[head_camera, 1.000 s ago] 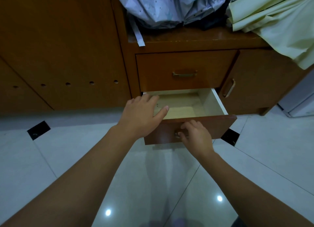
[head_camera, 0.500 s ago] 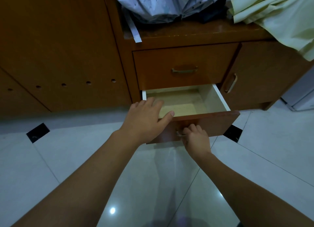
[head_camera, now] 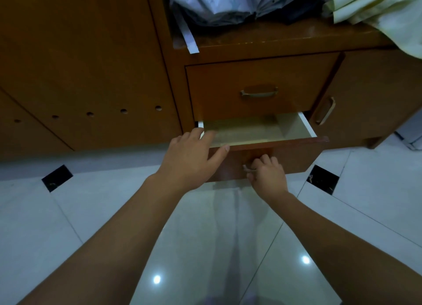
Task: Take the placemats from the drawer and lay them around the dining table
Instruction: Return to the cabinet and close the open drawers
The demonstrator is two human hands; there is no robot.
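Right hand [head_camera: 269, 178] curled shut round the metal handle [head_camera: 247, 169] on the front of the lower drawer [head_camera: 294, 155]. Left hand [head_camera: 194, 159] spread open, palm down, holding nothing, fingers over the drawer's near left corner, thumb against its front top edge. Drawer pulled partway out below a closed upper drawer [head_camera: 258, 88]; pale bare interior showing, no placemats visible in the exposed part. Cupboard door [head_camera: 370, 94] with a vertical handle to the right. Crumpled grey-white cloth [head_camera: 228, 1] and pale yellow cloth [head_camera: 383, 10] piled on the cabinet top [head_camera: 285, 36]. Glossy white tiled floor [head_camera: 365, 213] beneath. No readable writing or labels anywhere.
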